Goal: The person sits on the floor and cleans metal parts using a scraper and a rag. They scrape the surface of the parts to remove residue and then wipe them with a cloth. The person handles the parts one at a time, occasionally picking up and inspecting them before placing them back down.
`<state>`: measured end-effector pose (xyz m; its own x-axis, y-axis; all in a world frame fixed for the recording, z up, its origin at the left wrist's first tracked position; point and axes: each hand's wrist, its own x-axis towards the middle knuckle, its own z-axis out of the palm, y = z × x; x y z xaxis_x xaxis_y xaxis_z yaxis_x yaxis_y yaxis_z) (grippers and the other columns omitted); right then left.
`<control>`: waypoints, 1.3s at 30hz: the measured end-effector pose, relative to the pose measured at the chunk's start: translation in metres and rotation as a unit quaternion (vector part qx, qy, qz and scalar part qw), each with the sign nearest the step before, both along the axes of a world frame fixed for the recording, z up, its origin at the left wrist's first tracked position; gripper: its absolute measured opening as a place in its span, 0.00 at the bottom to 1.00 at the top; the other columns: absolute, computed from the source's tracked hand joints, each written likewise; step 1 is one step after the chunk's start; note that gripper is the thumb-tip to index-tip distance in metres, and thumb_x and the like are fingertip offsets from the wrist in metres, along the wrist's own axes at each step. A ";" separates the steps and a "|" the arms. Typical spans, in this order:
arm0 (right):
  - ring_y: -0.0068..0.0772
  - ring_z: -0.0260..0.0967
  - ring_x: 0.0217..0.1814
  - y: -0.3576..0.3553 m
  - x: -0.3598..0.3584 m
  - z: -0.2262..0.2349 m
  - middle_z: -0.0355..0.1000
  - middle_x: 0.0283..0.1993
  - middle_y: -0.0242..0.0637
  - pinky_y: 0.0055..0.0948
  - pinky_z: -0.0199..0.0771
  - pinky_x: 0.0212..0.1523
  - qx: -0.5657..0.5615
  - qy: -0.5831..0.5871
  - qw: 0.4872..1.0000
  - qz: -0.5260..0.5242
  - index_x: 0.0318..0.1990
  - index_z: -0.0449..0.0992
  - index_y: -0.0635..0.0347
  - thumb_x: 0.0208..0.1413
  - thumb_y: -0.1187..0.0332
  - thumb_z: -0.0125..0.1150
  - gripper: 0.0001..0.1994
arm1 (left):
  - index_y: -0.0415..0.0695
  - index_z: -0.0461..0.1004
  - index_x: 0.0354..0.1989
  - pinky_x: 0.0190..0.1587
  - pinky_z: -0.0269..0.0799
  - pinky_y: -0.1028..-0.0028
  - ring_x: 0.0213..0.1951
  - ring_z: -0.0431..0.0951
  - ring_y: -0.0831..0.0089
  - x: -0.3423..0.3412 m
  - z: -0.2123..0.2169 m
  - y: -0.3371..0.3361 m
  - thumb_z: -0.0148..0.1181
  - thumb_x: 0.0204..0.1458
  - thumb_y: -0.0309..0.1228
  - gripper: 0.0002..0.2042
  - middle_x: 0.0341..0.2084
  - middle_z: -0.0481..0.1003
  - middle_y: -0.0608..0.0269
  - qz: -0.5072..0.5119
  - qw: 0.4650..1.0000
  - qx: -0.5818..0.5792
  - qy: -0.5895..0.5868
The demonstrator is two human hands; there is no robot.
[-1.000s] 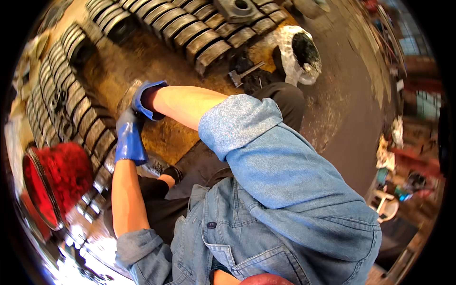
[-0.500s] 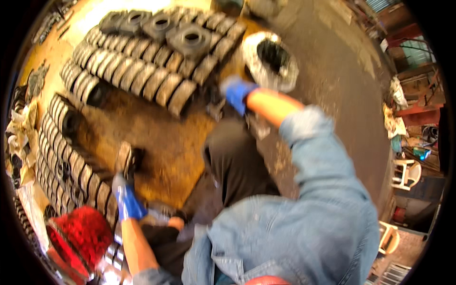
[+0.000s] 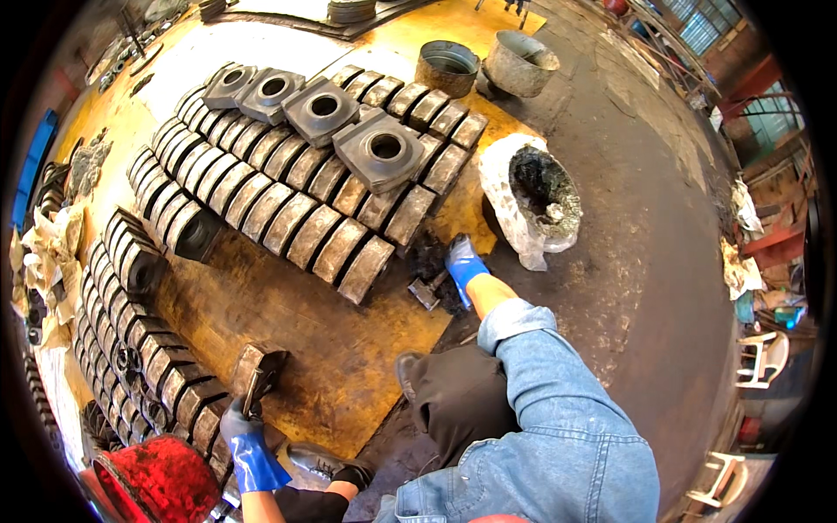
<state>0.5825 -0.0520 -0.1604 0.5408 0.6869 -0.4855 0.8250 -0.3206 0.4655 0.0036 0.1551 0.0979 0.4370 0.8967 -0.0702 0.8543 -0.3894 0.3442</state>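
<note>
While the person sits low at the edge of a stained yellow-brown sheet [image 3: 349,349], the left hand [image 3: 244,429], in a blue-and-grey glove, has its fingers closed on a thin rod [image 3: 252,392]. The rod stands in front of a single metal block [image 3: 261,368] on the sheet. A red bucket [image 3: 170,479] sits tilted just beside this hand, a dark shoe [image 3: 327,462] on its other side.

The right hand [image 3: 465,264], gloved alike, reaches down by a hammer [image 3: 425,295], fingers bent; cannot tell whether they grip the handle.

Sheet edge runs diagonally between the shoe and the hammer. Bare sheet lies between the single block and the close-set rows of blocks [image 3: 296,209]; open dark floor [image 3: 636,261] extends to the right, past a white-wrapped tub [image 3: 501,196]. Four square pieces [image 3: 384,150] with round holes rest on the rows; two metal drums [image 3: 446,70] stand beyond.

Compared with 1.0 s ago: both hands were together at the block; the right is now well apart, by the hammer.
</note>
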 end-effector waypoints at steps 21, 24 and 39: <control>0.41 0.79 0.40 0.010 -0.054 0.261 0.80 0.38 0.40 0.37 0.78 0.38 0.104 0.066 0.990 0.062 0.36 0.84 0.51 0.47 0.64 0.59 0.11 | 0.49 0.80 0.42 0.47 0.74 0.59 0.42 0.79 0.51 0.019 0.024 -0.015 0.64 0.47 0.40 0.15 0.37 0.79 0.49 0.055 0.987 -0.049 0.141; 0.44 0.77 0.33 -0.003 -0.059 0.331 0.78 0.29 0.43 0.39 0.77 0.34 0.176 0.086 0.975 0.102 0.29 0.82 0.52 0.41 0.55 0.65 0.12 | 0.48 0.79 0.45 0.51 0.74 0.61 0.47 0.79 0.53 0.021 0.030 -0.010 0.61 0.49 0.38 0.15 0.44 0.78 0.49 0.072 0.975 -0.095 0.189; 0.26 0.78 0.34 0.045 -0.316 0.349 0.80 0.34 0.37 0.29 0.82 0.32 0.403 0.580 0.676 -0.209 0.36 0.79 0.60 0.58 0.68 0.63 0.06 | 0.50 0.78 0.48 0.54 0.73 0.62 0.51 0.77 0.56 0.025 0.029 -0.015 0.52 0.52 0.30 0.16 0.47 0.77 0.53 0.066 0.980 -0.054 0.181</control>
<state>0.2663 -0.0068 0.1882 0.3459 0.8863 -0.3080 0.2433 -0.4018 -0.8828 0.0288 0.1405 0.1266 0.2458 0.9225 -0.2977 0.9687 -0.2446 0.0418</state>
